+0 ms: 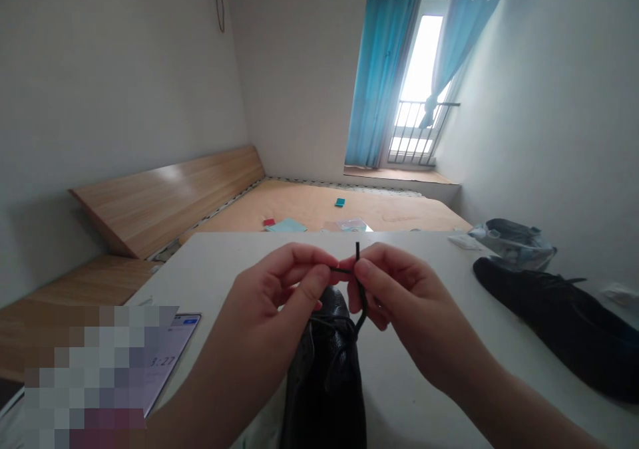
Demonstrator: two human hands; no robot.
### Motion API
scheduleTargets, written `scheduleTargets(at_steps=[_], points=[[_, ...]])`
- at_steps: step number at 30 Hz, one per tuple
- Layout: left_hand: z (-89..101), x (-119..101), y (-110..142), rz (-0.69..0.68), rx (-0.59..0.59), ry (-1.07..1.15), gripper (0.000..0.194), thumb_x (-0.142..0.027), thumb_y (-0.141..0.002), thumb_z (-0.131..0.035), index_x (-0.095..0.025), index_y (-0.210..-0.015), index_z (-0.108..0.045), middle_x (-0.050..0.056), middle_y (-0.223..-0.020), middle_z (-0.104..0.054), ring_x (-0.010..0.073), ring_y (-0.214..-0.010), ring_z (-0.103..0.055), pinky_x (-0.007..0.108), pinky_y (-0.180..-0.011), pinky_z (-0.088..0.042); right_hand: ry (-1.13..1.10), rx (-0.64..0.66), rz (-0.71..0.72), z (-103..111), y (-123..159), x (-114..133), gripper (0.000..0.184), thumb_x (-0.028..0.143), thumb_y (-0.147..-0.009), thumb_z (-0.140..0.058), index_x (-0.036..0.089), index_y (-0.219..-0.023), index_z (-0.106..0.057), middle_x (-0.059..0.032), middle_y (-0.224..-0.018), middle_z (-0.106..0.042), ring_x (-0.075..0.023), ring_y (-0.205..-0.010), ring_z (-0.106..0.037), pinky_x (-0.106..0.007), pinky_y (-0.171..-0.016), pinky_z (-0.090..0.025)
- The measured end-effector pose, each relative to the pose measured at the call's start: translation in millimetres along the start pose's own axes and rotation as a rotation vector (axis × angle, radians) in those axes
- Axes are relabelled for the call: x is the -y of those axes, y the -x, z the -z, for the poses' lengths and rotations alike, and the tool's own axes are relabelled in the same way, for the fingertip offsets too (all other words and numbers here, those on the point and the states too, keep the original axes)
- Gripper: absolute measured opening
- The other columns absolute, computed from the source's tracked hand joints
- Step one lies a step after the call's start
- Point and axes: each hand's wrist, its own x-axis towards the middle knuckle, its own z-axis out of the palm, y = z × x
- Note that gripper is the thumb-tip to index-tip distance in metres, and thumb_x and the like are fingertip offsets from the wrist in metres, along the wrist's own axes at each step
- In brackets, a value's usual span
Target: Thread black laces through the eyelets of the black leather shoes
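Note:
A black leather shoe lies on the white table in front of me, its toe pointing away. Above its toe, my left hand pinches a black shoelace between thumb and index finger. My right hand is closed on the same lace close by, and a short end sticks up past the thumb. Between the two hands runs a small stretch of lace. From the right fingers the lace drops in a curve to the shoe. My left hand hides part of the shoe's left side.
A second black shoe lies at the right, beside a clear plastic bag. At the left is a phone, partly blurred out. Beyond the table's far edge stretches a bed with small cards and packets on it.

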Motion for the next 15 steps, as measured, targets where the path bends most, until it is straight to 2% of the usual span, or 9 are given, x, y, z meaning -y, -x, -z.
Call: scheduleTargets(at_steps=[5,10,15], points=[[-2.6,11.1,-7.3,0.123,0.027,0.088,0.017,-0.036,-0.085,-0.065,-0.022,-0.093,-0.061,-0.003,-0.072,-0.073,0.0164,-0.072,-0.068,0.022,-0.059,-0.052,0.181,-0.118,0.092,-2.2,-5.2,-7.4,0.009,0.026,-0.075,-0.073,0.019,-0.073,-0.07,0.0019,-0.061,-0.063,-0.009,-0.054,-0.049,-0.02,-0.048,-0.037],[-5.4,17.2,-10.2,0.059,-0.071,0.06,0.021,-0.039,-0.087,-0.062,-0.021,-0.097,-0.063,0.001,-0.08,-0.076,0.018,-0.073,-0.07,0.024,-0.06,-0.053,0.284,-0.167,0.177,-2.6,-6.6,-17.6,0.009,0.026,-0.078,-0.067,0.02,-0.08,-0.074,0.0007,-0.065,-0.067,-0.0093,-0.051,-0.047,-0.022,-0.045,-0.037],[-8.0,19.1,-9.5,0.058,-0.037,0.064,0.013,-0.035,-0.086,-0.061,-0.022,-0.088,-0.061,-0.002,-0.07,-0.074,0.0163,-0.066,-0.069,0.022,-0.056,-0.05,0.421,-0.247,0.22,-3.8,-4.3,-21.3,0.009,0.026,-0.079,-0.068,0.021,-0.08,-0.075,-0.0002,-0.07,-0.071,-0.013,-0.059,-0.055,-0.025,-0.053,-0.043]])
